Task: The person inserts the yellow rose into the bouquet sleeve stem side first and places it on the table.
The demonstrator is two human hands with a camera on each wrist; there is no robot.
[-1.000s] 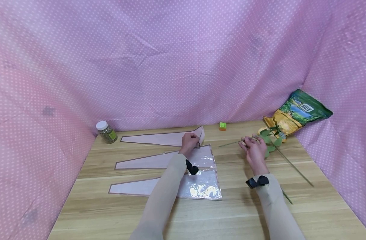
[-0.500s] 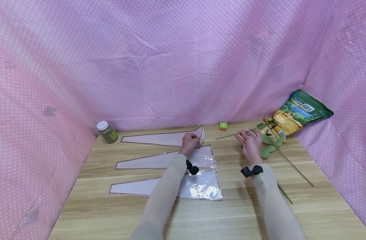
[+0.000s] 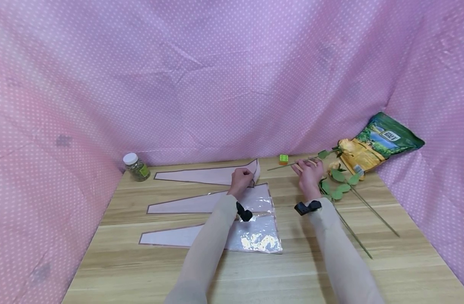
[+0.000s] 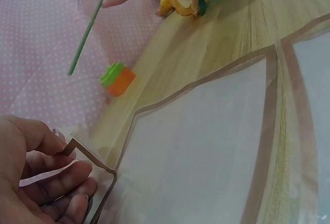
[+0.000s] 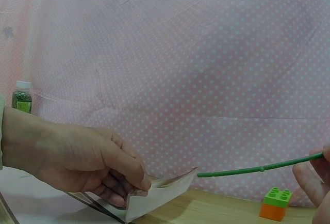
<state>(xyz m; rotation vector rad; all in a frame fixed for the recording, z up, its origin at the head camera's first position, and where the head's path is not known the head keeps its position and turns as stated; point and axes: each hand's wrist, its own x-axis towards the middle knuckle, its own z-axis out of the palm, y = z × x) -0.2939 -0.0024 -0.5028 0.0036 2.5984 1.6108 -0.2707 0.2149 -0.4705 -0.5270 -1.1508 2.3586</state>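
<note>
Flower point(image 3: 323, 154) in right hand point(image 3: 310, 175), pouch point(image 3: 207, 175) in left hand point(image 3: 241, 181)

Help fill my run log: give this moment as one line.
left hand: pinches far wrapper at wide end | right hand: holds flower stem | stem tip: apart from wrapper | two other leafy stems: on table

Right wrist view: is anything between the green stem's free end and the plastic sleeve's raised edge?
Nothing visible stands between them. The green stem points at the plastic sleeve; the toy block sits below that line in this view.
</note>
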